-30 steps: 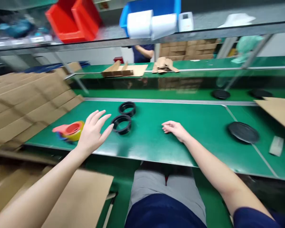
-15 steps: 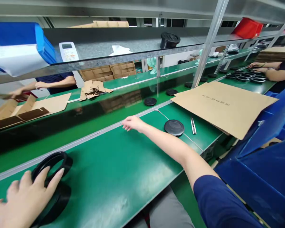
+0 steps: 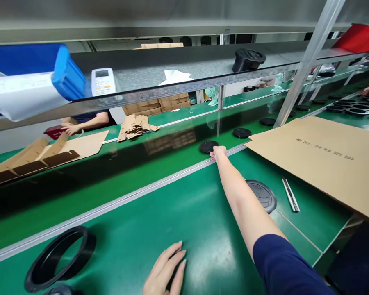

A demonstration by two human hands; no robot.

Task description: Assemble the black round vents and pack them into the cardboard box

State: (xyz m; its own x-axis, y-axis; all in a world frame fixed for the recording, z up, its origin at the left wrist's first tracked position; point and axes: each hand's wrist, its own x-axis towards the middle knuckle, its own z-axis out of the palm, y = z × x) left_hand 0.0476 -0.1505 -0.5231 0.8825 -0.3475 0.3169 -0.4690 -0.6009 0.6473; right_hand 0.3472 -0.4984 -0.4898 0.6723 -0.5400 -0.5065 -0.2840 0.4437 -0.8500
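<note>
My right hand (image 3: 219,152) is stretched out to the conveyor, its fingers closed on the near edge of a flat round black lid (image 3: 208,145). Low in the middle of the view, my left hand (image 3: 166,271) hovers over the green worktop with its fingers extended and nothing in them. A black ring (image 3: 60,258) stands tilted on the worktop to the left. Below it, another black part (image 3: 60,290) is cut off by the frame's bottom edge. Partly behind my right forearm lies a larger black disc (image 3: 262,194).
A utility knife (image 3: 290,194) and a big cardboard sheet (image 3: 320,147) lie to the right. More black lids, including one nearby (image 3: 242,132), sit along the conveyor (image 3: 135,176). A metal shelf (image 3: 172,87) with a slanted post (image 3: 307,69) overhangs it. Co-workers' hands show at far left and right.
My right hand has reached forward to the lid on the conveyor. My left hand has left the black ring and moved right. The view has turned rightward.
</note>
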